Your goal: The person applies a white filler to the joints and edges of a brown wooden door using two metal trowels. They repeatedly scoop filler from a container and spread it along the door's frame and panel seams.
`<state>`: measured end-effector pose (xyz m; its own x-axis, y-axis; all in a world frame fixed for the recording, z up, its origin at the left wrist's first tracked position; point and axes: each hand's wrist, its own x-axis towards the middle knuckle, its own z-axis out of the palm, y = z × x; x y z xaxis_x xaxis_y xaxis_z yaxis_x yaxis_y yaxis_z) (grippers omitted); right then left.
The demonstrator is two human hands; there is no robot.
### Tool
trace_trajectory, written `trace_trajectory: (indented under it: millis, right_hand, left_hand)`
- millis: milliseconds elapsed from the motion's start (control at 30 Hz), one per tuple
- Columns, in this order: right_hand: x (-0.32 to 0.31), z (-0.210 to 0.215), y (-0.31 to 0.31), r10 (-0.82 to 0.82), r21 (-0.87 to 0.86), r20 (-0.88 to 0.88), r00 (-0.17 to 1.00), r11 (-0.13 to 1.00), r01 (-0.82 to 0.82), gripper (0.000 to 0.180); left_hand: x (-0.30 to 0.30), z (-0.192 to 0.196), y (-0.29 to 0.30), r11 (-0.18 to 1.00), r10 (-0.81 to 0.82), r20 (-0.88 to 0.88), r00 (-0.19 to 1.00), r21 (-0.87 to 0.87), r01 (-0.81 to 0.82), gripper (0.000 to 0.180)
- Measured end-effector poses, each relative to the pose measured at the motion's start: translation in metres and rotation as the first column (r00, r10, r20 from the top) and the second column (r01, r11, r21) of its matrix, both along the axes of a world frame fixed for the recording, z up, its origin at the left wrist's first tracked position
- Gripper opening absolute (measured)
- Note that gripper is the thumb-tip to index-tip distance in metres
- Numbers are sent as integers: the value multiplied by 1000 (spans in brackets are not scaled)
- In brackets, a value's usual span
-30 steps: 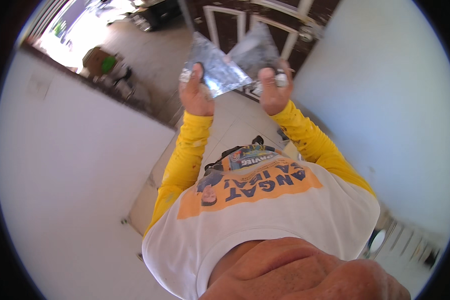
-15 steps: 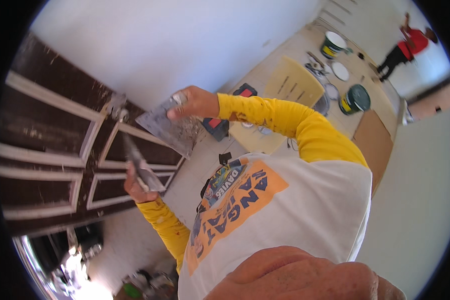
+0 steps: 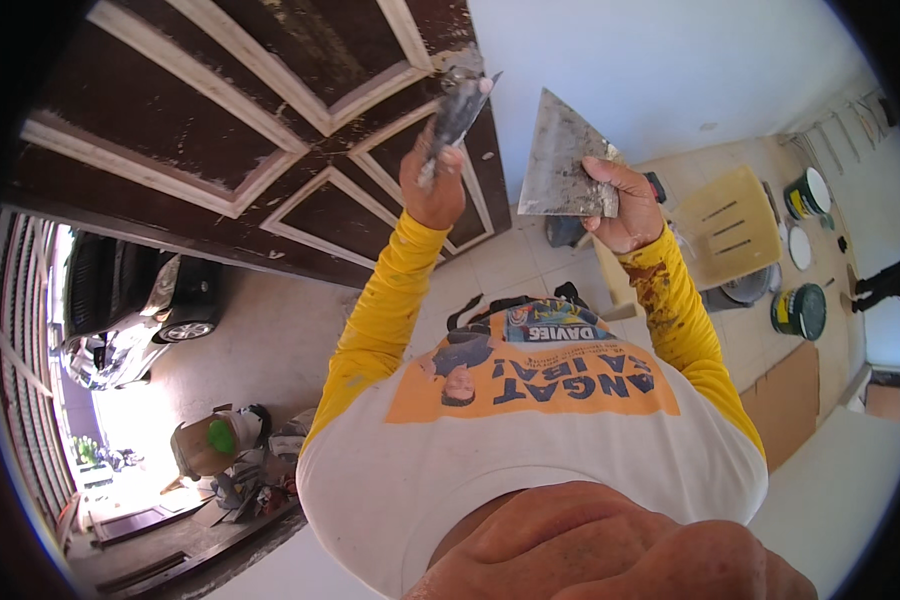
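Note:
My left hand (image 3: pixel 435 185) is closed round a putty knife (image 3: pixel 458 118), whose smeared blade is a little blurred by motion. It is raised in front of a dark brown panelled door (image 3: pixel 310 150) with pale, worn mouldings. To its right, my right hand (image 3: pixel 628 205) grips a wide, flat metal scraper blade (image 3: pixel 562 160) by one edge, thumb on its face. Grey residue streaks that blade, and its pointed corner is tilted up toward the white wall (image 3: pixel 660 60). The two tools are apart. Dark stains mark my yellow right sleeve.
A yellow plastic chair (image 3: pixel 725 230) stands beyond my right arm. Green buckets (image 3: pixel 798 312), a white lid (image 3: pixel 800 248) and a cardboard sheet (image 3: pixel 785 400) lie further right, near another person's legs (image 3: pixel 878 288). At left, a dark car (image 3: pixel 185 300) and piled clutter (image 3: pixel 240 460) show past the door.
My view has turned, bringing the door and the car area further in. Both hands have shifted right in the picture, the left one also up; each still holds its tool.

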<state>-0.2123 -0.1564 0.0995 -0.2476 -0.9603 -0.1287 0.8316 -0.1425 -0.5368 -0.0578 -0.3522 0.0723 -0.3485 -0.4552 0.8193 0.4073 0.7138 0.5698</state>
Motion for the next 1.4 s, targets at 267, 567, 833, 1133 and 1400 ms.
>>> trace_trajectory:
  millis: [267,567,833,1133,1400]
  right_hand:
    - [45,46,-61,197,-78,-5,980,977,-197,18]
    - [45,17,-317,-583,-575,-810,54,809,121,40]
    - [108,22,-386,-567,-582,-813,-129,794,178,49]
    - [120,-9,-279,-675,-651,-737,44,690,-318,44]
    - [31,9,-298,-603,-601,-796,46,780,-174,42]
  left_hand:
    - [66,22,-32,851,212,200,956,-519,-80,41]
    - [182,-65,-15,797,418,704,574,19,-604,36]
    - [294,-171,113,179,489,864,120,36,-983,58]
    - [303,-190,209,-73,428,902,56,96,-993,48]
    - [268,-184,179,56,707,698,114,105,-993,40]
